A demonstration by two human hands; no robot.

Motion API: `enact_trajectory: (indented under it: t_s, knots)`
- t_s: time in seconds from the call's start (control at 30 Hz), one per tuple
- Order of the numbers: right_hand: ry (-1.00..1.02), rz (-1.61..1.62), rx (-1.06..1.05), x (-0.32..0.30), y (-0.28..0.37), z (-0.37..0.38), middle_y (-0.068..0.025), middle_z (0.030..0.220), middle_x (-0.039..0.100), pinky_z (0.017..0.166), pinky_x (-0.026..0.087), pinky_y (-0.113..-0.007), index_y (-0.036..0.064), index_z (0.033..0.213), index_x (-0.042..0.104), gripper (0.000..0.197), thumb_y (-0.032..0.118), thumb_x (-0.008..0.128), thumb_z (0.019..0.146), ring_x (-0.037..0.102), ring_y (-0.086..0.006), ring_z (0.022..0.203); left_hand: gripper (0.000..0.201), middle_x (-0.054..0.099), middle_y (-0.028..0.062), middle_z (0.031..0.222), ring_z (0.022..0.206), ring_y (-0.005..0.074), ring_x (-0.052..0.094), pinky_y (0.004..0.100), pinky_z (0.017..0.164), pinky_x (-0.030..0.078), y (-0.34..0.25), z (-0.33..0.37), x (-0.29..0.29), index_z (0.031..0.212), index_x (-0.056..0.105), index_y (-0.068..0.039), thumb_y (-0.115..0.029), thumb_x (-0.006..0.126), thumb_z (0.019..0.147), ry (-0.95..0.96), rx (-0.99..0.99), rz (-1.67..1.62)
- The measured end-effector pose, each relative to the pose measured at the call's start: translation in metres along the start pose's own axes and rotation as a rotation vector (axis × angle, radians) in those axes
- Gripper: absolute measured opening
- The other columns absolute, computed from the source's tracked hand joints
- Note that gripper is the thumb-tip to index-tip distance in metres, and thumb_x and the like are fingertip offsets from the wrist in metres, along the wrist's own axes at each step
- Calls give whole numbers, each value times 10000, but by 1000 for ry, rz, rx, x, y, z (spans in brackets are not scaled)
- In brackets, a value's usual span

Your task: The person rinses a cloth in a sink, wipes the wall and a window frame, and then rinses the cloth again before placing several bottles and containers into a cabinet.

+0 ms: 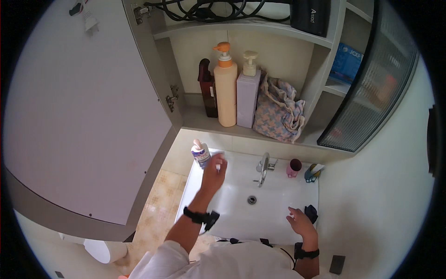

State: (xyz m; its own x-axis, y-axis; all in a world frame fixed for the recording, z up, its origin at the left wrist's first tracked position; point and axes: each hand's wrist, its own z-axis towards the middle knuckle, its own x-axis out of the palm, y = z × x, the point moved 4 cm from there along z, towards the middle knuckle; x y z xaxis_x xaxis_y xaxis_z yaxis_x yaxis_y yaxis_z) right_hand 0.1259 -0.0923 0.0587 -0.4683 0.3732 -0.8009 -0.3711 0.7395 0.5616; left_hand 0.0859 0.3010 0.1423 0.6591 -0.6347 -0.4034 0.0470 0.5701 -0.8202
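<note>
My left hand [214, 173] is over the back left of the white washbasin [241, 223], beside a pump bottle [202, 159] with a pink top and a blue-and-white label. Its fingers curl in, and a small white patch shows between them; I cannot make out what it is. Low over the basin's right side is my right hand [302, 223], fingers apart and holding nothing visible. Next to it lies a small black item [311, 214] at the basin's edge. A chrome faucet [264, 169] stands between the hands, behind the drain.
A pink cup [293, 168] and a dark holder [312, 174] with white tubes stand at the basin's back right. Above, an open cabinet holds a peach pump bottle [226, 93], a lilac bottle [247, 100] and a patterned cloth bag [278, 109]. Its large door [83, 125] swings out left.
</note>
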Motion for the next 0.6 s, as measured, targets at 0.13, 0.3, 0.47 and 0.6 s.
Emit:
enact_trajectory:
  t_s: [0.13, 0.3, 0.47, 0.6]
  knots:
    - [42, 98, 30, -15, 26, -3, -200, 1121, 590, 841, 484, -373, 40, 1295, 499, 442, 227, 579, 902, 608, -316, 971, 359, 560, 74, 1029, 893, 148, 559, 281, 736, 483, -94, 76, -24, 1253, 481, -50, -135, 579, 919, -176, 200, -47]
    - [8, 93, 54, -11, 9, -23, -187, 1127, 592, 834, 488, -390, 38, 1284, 503, 426, 244, 563, 916, 607, -325, 974, 435, 513, 141, 1203, 926, 177, 580, 326, 782, 494, -185, 122, -18, 1281, 462, -39, -152, 614, 889, -122, 360, -16]
    - [-7, 146, 153, -20, 4, -53, -174, 1127, 597, 822, 489, -383, 49, 1282, 508, 409, 219, 570, 915, 613, -312, 941, 507, 479, 190, 1249, 1011, 306, 589, 385, 845, 502, -202, 148, 3, 1264, 466, -28, -199, 670, 834, -264, 586, 350]
    - [-32, 163, 257, -9, -24, -73, -176, 1122, 598, 832, 485, -383, 63, 1294, 505, 414, 211, 573, 913, 608, -313, 951, 467, 441, 216, 1283, 1084, 386, 542, 438, 879, 488, -188, 158, 26, 1181, 482, -28, -214, 695, 809, -209, 472, 384]
